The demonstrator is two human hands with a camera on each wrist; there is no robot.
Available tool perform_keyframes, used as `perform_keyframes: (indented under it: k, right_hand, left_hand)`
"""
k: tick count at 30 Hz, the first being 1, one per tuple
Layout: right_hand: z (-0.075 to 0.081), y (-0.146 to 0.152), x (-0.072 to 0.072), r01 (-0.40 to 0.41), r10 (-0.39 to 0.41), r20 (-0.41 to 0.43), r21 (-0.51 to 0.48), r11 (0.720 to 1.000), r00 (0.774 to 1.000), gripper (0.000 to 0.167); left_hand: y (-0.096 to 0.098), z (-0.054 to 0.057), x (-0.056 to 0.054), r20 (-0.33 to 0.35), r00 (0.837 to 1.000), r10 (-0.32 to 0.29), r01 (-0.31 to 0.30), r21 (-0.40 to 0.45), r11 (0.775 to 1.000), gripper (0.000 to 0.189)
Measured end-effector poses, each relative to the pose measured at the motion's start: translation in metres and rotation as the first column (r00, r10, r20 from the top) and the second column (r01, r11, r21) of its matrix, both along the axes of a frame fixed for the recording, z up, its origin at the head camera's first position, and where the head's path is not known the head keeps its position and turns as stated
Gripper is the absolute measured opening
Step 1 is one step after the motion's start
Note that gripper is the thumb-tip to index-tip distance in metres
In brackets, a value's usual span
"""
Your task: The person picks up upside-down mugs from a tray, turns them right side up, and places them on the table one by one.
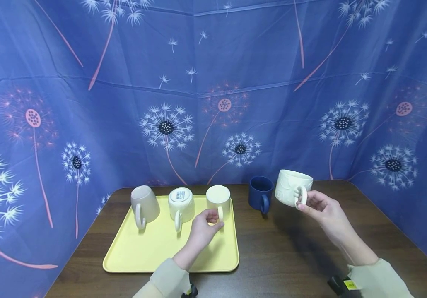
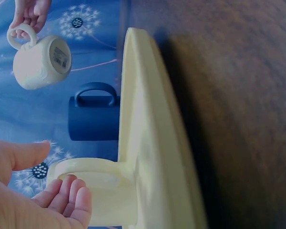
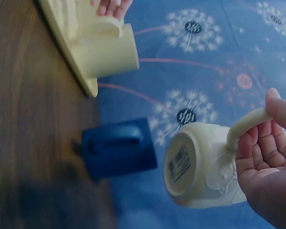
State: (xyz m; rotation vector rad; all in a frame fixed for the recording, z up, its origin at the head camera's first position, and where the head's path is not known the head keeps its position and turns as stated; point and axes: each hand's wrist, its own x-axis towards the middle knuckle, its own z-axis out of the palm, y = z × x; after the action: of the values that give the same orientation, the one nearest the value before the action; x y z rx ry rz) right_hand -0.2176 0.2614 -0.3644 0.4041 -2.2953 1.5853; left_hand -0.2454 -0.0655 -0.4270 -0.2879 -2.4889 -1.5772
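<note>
My right hand (image 1: 326, 211) pinches the handle of a white embossed mug (image 1: 291, 186) and holds it in the air, slightly tilted, above the table's right side. A label shows on this mug's bottom (image 3: 180, 164) in the right wrist view. My left hand (image 1: 203, 229) is at the handle of a plain cream mug (image 1: 216, 198), which stands on the right part of a yellow tray (image 1: 146, 256). In the left wrist view its thumb stands away from the loosely bent fingers (image 2: 69, 195); whether they touch the handle is unclear. Between both hands, a dark blue mug (image 1: 260, 192) stands upright on the table.
A white mug (image 1: 181, 205) sits upside down mid-tray, its labelled base upward. Left of it stands a greyish mug (image 1: 146, 205), handle toward me. The brown wooden table (image 1: 273, 256) runs back to a blue dandelion-print curtain (image 1: 235, 62), which also hangs along both sides.
</note>
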Motion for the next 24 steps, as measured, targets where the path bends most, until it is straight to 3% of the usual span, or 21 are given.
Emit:
perform_keyframes:
  k: [13,24]
  right_hand:
    - [-0.023,0.022,-0.024,0.058,-0.056,-0.021,0.069,0.996,0.998,0.023]
    - [-0.048,0.037,-0.048,0.094,-0.089,-0.042,0.136,0.986,0.995,0.022]
  left_hand:
    - [0.004,-0.009,-0.005,0.065,0.998,0.01,-0.01,0.003,1.0,0.028]
    - [0.008,-0.017,-0.007,0.091,0.995,0.039,-0.039,-0.001,0.999,0.011]
